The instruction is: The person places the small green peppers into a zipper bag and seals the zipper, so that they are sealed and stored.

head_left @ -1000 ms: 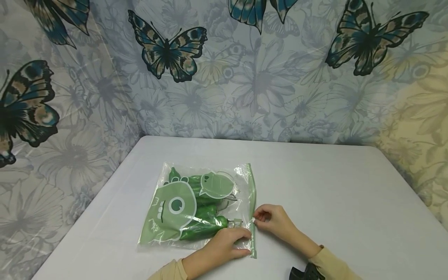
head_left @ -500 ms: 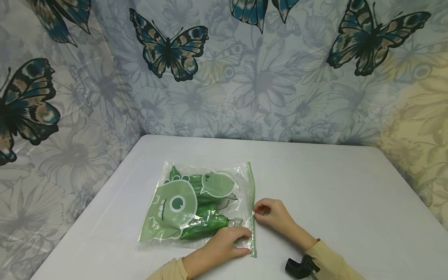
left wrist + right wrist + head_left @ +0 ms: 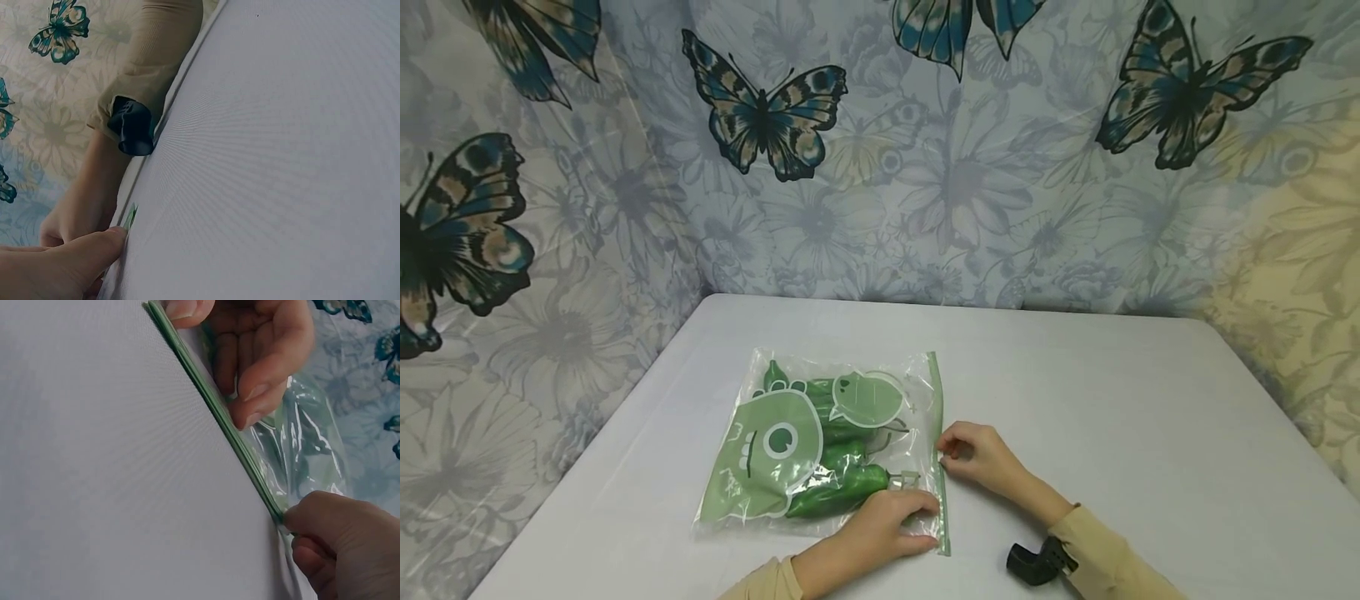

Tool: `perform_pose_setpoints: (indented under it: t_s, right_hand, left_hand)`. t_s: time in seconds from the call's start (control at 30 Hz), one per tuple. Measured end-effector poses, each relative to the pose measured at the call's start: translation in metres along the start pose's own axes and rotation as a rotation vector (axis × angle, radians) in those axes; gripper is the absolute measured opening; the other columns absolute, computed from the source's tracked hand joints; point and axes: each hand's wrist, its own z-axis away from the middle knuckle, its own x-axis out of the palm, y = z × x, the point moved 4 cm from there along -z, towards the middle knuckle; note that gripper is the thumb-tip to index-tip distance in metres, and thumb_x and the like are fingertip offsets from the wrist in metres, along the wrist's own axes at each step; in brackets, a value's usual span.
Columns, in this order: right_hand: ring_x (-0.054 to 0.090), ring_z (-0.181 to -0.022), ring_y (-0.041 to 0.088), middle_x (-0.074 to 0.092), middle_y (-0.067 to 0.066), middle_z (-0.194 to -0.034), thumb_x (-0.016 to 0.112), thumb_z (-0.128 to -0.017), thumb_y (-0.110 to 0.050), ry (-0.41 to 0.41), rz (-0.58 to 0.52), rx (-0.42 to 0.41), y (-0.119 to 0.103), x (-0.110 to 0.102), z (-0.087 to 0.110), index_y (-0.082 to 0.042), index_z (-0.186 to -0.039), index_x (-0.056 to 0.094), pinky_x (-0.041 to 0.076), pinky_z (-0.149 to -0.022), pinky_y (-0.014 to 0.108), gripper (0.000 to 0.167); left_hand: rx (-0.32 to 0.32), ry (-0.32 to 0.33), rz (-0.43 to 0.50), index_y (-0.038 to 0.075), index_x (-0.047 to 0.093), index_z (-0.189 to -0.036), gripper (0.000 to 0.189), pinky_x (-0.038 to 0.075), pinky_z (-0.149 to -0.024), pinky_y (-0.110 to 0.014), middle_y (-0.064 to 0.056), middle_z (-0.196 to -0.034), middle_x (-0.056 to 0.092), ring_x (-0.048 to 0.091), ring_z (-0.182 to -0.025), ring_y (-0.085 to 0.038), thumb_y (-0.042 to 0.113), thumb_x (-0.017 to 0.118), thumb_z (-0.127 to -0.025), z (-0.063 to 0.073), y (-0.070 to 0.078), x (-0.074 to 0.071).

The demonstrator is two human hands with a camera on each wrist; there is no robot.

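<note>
A clear zip bag (image 3: 917, 375) with green cartoon animal prints lies flat on the white table. Several long green peppers (image 3: 842, 490) show through its plastic. The green zip strip (image 3: 219, 419) runs along the bag's right edge. My left hand (image 3: 887, 521) holds the bag's near right corner, thumb and fingers bent at the strip; in the left wrist view its thumb (image 3: 103, 250) meets the green end. Farther along that strip, my right hand (image 3: 977, 454) pinches the zip between thumb and forefinger. In the right wrist view, the pinching fingertips (image 3: 294, 519) hide the spot they grip.
The white table (image 3: 1112, 400) stretches to the right and behind the bag. A black wrist-worn device (image 3: 1037, 562) sits by the right sleeve, just above the table. Butterfly-patterned cloth (image 3: 962, 167) hangs behind the table and along its sides.
My right hand has slid a short way along the zip strip, away from me, with its wrist and the black device following. My left hand and the bag stay in place.
</note>
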Motion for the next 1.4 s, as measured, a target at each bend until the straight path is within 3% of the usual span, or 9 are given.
perform_pose_setpoints:
  t_s: [0.57,0.8,0.97,1.1,1.27,1.4]
  right_hand:
    - [0.056,-0.059,0.028,0.059,0.015,-0.07,0.063,-0.064,0.02,0.024,0.047,0.017,0.008,-0.001,-0.01,0.007,-0.077,0.06,0.049,-0.053,0.034,0.019]
    - [0.057,-0.06,0.024,0.06,0.009,-0.072,0.067,-0.063,0.017,0.055,0.062,0.035,0.042,0.006,-0.009,0.003,-0.079,0.062,0.049,-0.054,0.033,0.021]
    - [0.057,-0.064,0.015,0.061,0.002,-0.075,0.068,-0.066,0.012,0.06,0.072,0.054,0.052,0.005,-0.009,-0.001,-0.081,0.063,0.049,-0.057,0.026,0.02]
    - [0.056,-0.065,0.012,0.06,0.001,-0.076,0.065,-0.068,0.011,0.061,0.089,0.053,0.054,0.004,-0.011,-0.001,-0.08,0.063,0.049,-0.058,0.025,0.017]
    - [0.057,-0.067,0.012,0.061,0.002,-0.076,0.064,-0.07,0.013,0.097,0.11,0.11,0.056,-0.004,-0.016,-0.001,-0.079,0.064,0.05,-0.06,0.026,0.016]
    - [0.058,-0.068,0.021,0.061,0.009,-0.078,0.064,-0.07,0.015,0.065,0.046,0.149,0.036,-0.011,-0.021,0.006,-0.082,0.063,0.051,-0.062,0.033,0.015]
  left_hand:
    - [-0.057,-0.019,0.023,0.007,0.063,-0.096,0.029,0.037,-0.084,-0.012,0.003,-0.095,0.064,0.056,-0.094,-0.003,0.022,0.073,-0.073,0.0,0.002,-0.003]
    - [-0.058,-0.015,0.009,0.007,0.063,-0.096,0.03,0.037,-0.085,-0.012,0.004,-0.095,0.064,0.055,-0.095,-0.003,0.023,0.073,-0.073,-0.001,0.002,-0.004]
    - [-0.058,-0.014,0.012,0.008,0.063,-0.096,0.03,0.036,-0.085,-0.012,0.004,-0.095,0.064,0.055,-0.095,-0.003,0.023,0.073,-0.073,0.0,0.002,-0.003]
    - [-0.065,-0.028,0.014,0.008,0.063,-0.096,0.029,0.037,-0.084,-0.012,0.004,-0.095,0.064,0.055,-0.094,-0.003,0.022,0.073,-0.074,0.001,0.001,-0.002]
    - [-0.068,-0.029,0.005,0.008,0.065,-0.096,0.027,0.038,-0.084,-0.013,0.004,-0.095,0.064,0.056,-0.093,-0.004,0.023,0.072,-0.075,0.001,0.002,-0.002]
    - [-0.058,-0.023,-0.009,0.009,0.065,-0.096,0.028,0.037,-0.084,-0.012,0.005,-0.095,0.064,0.056,-0.093,-0.003,0.025,0.073,-0.074,0.001,0.002,0.0]
